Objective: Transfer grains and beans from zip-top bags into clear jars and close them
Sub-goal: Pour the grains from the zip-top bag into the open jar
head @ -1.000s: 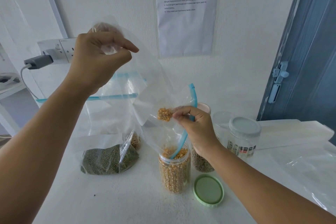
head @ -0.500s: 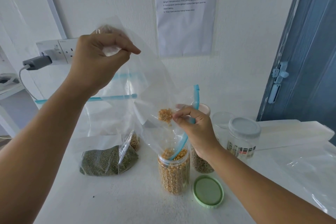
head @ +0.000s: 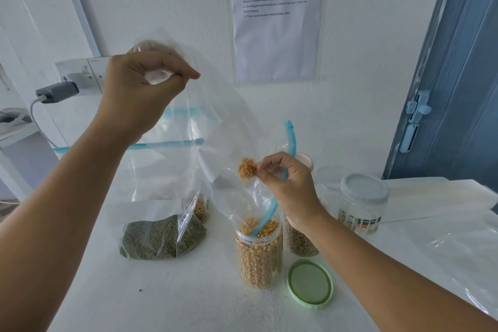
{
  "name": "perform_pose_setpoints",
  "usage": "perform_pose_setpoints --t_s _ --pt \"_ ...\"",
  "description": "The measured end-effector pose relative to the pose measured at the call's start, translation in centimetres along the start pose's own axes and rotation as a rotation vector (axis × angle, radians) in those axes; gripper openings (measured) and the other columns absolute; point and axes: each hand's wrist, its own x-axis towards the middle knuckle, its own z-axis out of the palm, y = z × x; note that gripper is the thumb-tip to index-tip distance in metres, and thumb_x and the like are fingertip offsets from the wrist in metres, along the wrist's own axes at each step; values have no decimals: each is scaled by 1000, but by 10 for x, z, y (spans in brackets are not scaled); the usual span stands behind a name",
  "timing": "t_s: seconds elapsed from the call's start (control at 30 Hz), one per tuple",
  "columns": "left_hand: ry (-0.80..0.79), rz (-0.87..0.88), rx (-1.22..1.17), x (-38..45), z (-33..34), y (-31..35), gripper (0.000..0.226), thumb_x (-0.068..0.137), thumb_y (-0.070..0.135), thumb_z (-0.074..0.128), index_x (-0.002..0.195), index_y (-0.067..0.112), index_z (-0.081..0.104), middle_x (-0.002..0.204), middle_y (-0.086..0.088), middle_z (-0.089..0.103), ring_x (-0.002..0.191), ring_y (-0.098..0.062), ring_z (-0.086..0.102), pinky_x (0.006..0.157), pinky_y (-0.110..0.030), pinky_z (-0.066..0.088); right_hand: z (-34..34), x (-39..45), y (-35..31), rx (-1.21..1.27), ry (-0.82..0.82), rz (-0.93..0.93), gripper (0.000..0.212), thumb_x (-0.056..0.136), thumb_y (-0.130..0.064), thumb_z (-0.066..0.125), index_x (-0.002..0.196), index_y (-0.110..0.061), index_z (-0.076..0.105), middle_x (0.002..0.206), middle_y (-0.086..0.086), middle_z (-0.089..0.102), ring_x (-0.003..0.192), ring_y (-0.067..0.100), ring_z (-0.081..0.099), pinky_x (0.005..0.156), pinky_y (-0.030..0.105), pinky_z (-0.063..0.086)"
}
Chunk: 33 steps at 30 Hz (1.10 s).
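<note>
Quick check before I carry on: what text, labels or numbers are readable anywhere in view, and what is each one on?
Paper sheet on the wall: "TASK & GOAL"
Same sheet, next line: "1483"
Same sheet, third line: a short heading, too blurred to read with confidence.
Same sheet, list numbered 1 to 5: too small and blurred to quote reliably.
Label on the jar with the grey lid: dark and coloured print, unreadable.
Bags, other jars and green lid: no text visible.

Front table point(head: 175, 304) free; green lid point(head: 309, 282) just R of corn jar point(head: 259, 253) (jars behind).
</note>
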Motion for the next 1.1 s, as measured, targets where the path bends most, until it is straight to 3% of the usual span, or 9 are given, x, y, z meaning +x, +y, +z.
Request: perform_pose_setpoints --t_s 0.17,0.3,0.4,0.57,0.7,0.9,1.1 --pt "-5 -4 -4 0 0 0 27 89 1 73 91 28 80 101 -1 70 107 -20 66 96 -27 51 1 0 0 5 -26 19 34 90 -4 75 82 -37 73 93 -11 71 105 12 65 98 33 54" --pt "-5 -4 -8 1 1 0 28 89 2 73 90 28 80 99 3 69 107 -19 66 97 -27 51 2 0 0 21 -22 -8 28 91 -10 78 82 -37 74 90 -12 71 95 6 63 91 24 50" --pt "-7 0 -7 1 2 -1 27 89 2 73 90 28 80 99 4 70 107 -19 66 97 -27 52 3 0 0 36 -32 -25 26 92 -11 77 85 -36 74 90 -10 71 94 6 64 92 25 50" --pt "-11 14 -2 3 2 -2 29 89 2 74 91 30 80 98 6 70 107 -17 66 99 -29 53 4 -1 0 44 -35 -16 26 92 -9 77 91 -35 76 99 -9 74 108 16 68 103 37 55" --pt "-6 11 4 3 4 -1 30 88 2 74 90 31 79 98 8 71 108 -15 66 100 -28 52 4 1 -1 18 -29 -21 26 93 -6 75 101 -30 77 112 -13 74 119 10 64 108 36 51" --pt "-5 12 5 1 5 0 30 89 1 73 90 31 79 99 5 71 108 -17 67 98 -27 52 5 1 -1 18 -30 -31 27 89 0 77 94 -26 76 89 -15 70 92 0 63 91 28 54" --pt "9 14 24 2 4 2 31 89 1 72 89 32 79 98 9 71 108 -15 67 98 -25 52 3 1 0 37 -39 -33 26 91 -8 78 98 -33 79 107 -6 76 106 12 70 97 29 55"
